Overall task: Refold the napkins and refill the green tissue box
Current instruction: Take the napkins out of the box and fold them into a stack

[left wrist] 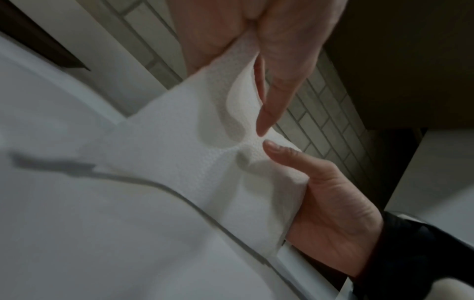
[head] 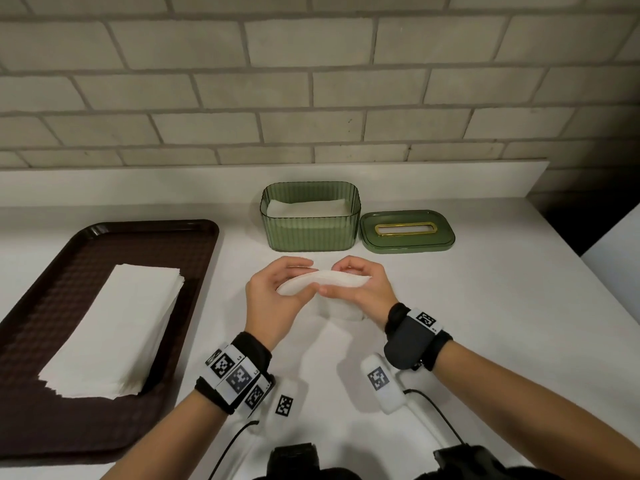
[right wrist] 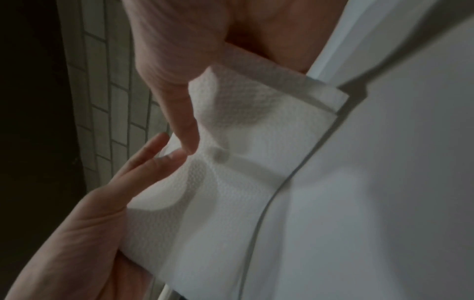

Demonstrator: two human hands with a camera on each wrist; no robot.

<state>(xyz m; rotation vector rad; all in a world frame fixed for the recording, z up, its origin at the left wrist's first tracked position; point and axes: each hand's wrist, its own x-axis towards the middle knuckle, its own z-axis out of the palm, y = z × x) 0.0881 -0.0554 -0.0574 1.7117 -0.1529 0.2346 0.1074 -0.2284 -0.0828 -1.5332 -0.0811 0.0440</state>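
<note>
Both my hands hold one white napkin in the air, bent over into a fold, just in front of the green tissue box. My left hand pinches its left part and my right hand its right part, thumbs nearly touching on the near side. In the left wrist view the left thumb and right thumb press on the embossed napkin. The right wrist view shows the same napkin. The box stands open with flat napkins inside. Its green lid lies to its right.
A dark brown tray at the left carries a stack of white napkins. A raised white ledge and a brick wall close off the back. The counter's edge falls away at the right. Cables trail from my wrists near the front.
</note>
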